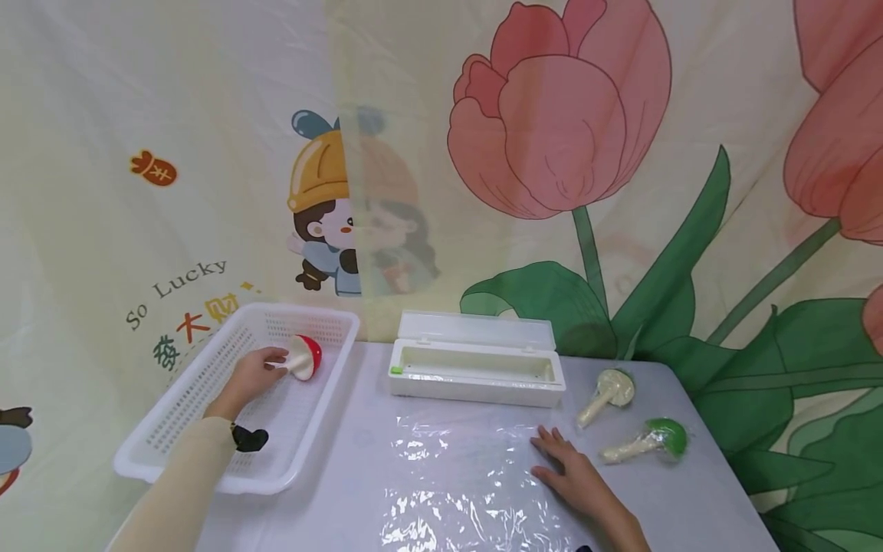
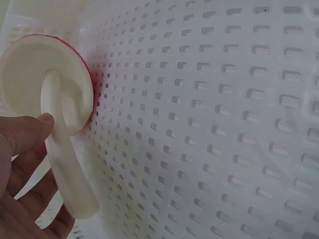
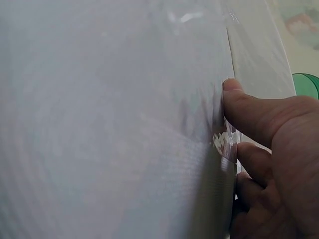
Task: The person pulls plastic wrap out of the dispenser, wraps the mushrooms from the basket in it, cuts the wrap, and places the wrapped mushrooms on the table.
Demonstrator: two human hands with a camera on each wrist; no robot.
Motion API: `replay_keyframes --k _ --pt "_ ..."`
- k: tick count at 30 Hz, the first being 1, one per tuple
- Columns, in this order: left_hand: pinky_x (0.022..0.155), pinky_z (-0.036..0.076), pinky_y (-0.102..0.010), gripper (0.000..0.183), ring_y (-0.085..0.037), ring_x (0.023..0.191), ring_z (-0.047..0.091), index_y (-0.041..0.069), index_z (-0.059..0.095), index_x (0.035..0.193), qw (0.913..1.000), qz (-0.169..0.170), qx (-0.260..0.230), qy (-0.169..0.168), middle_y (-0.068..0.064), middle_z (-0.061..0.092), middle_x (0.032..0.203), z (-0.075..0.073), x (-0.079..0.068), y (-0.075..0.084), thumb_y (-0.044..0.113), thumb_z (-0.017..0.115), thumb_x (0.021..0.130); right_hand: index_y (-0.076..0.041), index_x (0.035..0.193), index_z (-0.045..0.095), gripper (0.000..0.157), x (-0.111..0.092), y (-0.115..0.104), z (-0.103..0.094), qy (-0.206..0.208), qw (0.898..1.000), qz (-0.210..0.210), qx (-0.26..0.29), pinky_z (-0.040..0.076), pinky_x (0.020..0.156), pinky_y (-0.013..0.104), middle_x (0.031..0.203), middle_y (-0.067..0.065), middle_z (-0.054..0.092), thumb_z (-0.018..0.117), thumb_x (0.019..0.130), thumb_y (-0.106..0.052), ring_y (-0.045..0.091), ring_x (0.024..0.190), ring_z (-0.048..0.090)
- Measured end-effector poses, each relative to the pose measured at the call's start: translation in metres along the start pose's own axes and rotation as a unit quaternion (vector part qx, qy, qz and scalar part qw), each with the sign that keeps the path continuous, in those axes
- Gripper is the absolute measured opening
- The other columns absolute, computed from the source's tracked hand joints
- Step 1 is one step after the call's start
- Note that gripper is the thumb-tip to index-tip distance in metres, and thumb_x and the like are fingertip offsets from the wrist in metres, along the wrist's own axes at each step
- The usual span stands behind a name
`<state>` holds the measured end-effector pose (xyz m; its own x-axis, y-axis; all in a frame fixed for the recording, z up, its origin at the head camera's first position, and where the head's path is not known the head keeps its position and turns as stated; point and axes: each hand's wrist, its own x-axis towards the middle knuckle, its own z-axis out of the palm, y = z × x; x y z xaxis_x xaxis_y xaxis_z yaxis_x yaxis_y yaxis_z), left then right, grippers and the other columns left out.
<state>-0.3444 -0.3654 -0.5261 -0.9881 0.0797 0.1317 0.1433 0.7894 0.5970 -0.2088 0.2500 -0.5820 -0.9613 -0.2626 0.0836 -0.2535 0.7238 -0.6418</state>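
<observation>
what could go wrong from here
The left grip pinches only the stem of the red-capped mushroom, so it might swing and knock the basket. The clear film lies wrinkled, so a shift of the right grip at its edge could fold it. The green-capped mushroom lies close beside that arm and might get bumped.

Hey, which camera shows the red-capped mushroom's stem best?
The left wrist view, since the mushroom's stem appears there large and close, from cap to end. The head view shows it small, partly hidden by the left hand; the right wrist view doesn't show it.
</observation>
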Motion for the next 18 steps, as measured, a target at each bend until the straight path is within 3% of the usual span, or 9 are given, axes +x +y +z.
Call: replay_keyframes --k 11,18 --pt "0.082 0.055 -0.045 0.025 -0.038 0.098 0.067 -0.008 0.071 0.114 0.9999 0.006 0.0 0.01 -0.028 0.071 0.115 0.003 -0.002 -0.002 0.003 0.069 0.093 -0.007 0.14 0.062 0.054 -0.001 0.001 0.001 0.002 1.0 0.004 0.005 0.027 0.117 0.064 0.156 0.016 0.048 0.075 0.093 -0.031 0.047 0.149 0.032" --pt "0.078 0.053 -0.04 0.023 -0.035 0.095 0.067 -0.008 0.072 0.113 0.9993 0.024 0.0 0.028 -0.027 0.072 0.113 -0.005 -0.006 0.013 0.002 0.067 0.093 -0.005 0.142 0.06 0.057 -0.002 0.001 0.001 0.007 1.0 0.004 0.015 0.026 0.117 0.064 0.155 0.017 0.049 0.076 0.093 -0.03 0.047 0.149 0.032"
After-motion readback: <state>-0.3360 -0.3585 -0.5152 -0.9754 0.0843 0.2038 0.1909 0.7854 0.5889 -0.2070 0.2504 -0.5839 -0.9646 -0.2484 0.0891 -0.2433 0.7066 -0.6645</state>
